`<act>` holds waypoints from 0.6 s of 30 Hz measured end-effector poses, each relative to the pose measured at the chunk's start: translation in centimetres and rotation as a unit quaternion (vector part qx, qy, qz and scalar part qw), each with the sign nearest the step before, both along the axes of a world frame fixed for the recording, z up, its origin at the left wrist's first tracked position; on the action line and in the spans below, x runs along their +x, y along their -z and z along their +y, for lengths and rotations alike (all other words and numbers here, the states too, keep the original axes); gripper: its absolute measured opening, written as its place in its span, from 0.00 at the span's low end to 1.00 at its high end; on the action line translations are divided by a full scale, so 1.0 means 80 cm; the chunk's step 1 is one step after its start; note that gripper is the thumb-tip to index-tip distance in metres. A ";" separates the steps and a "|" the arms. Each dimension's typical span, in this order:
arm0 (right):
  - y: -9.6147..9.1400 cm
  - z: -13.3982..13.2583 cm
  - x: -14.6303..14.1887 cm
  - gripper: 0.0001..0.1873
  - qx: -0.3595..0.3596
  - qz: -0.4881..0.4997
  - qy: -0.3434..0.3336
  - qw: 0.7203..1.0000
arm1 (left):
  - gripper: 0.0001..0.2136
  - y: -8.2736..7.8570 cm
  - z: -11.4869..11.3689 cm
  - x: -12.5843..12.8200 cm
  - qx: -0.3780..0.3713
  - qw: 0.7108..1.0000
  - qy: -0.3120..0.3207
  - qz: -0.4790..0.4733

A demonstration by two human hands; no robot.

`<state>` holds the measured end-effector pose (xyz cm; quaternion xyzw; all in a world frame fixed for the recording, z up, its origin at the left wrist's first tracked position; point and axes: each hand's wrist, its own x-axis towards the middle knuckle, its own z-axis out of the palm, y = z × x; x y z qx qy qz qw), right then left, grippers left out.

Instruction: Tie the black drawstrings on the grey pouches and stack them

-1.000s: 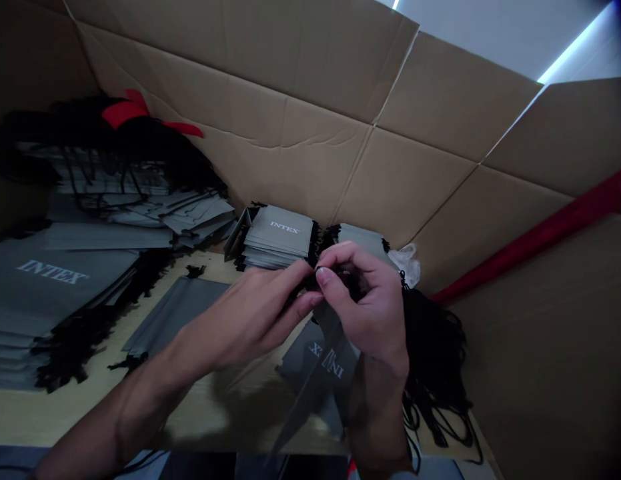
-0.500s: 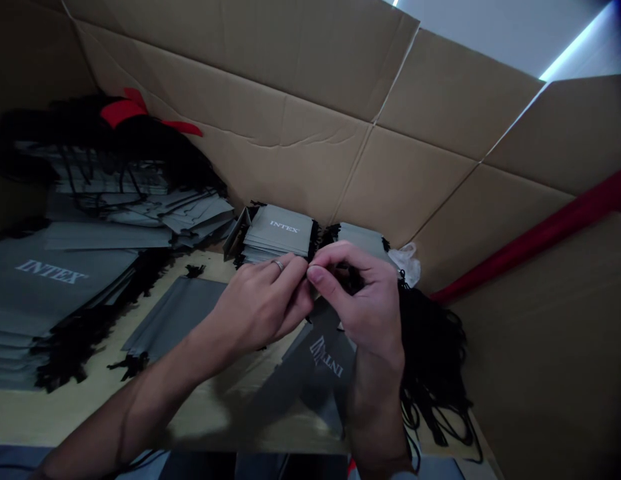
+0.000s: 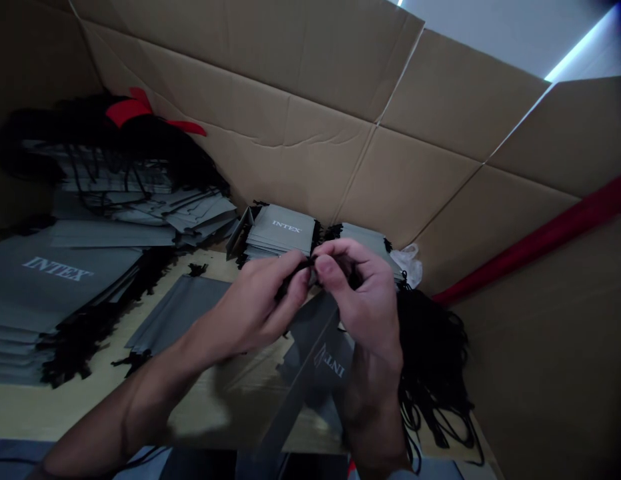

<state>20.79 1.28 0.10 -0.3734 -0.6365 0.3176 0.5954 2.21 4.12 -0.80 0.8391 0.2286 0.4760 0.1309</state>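
My left hand (image 3: pixel 255 307) and my right hand (image 3: pixel 367 303) meet fingertip to fingertip above the middle of the table. A black cord (image 3: pixel 303 265) runs between them, with the fingers and thumb of each hand closed on it. Below the hands hangs a grey drawstring pouch (image 3: pixel 331 360) with INTEX lettering, its top edge hidden behind the fingers. Part of the pouch is folded or twisted, and the right wrist covers one side. To the left of my left hand, a small stack of grey pouches (image 3: pixel 183 307) with black cord ends lies on the table.
A large stack of INTEX pouches (image 3: pixel 65 287) fills the left, with black cords tied in red (image 3: pixel 130 113) behind. Two smaller stacks (image 3: pixel 285 228) stand against the cardboard wall (image 3: pixel 300 133). Loose black cords (image 3: pixel 435 353) and a clear plastic bag (image 3: pixel 409 262) are on the right.
My left fingers have shifted from a tight pinch against the right hand to a looser grip, with the black cord now showing. The hanging pouch has swung and turned slightly.
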 end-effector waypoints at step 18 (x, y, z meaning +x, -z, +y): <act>-0.002 -0.008 0.037 0.22 -0.004 -0.137 0.026 0.990 | 0.20 0.007 0.004 -0.033 -0.070 0.993 -0.062 0.071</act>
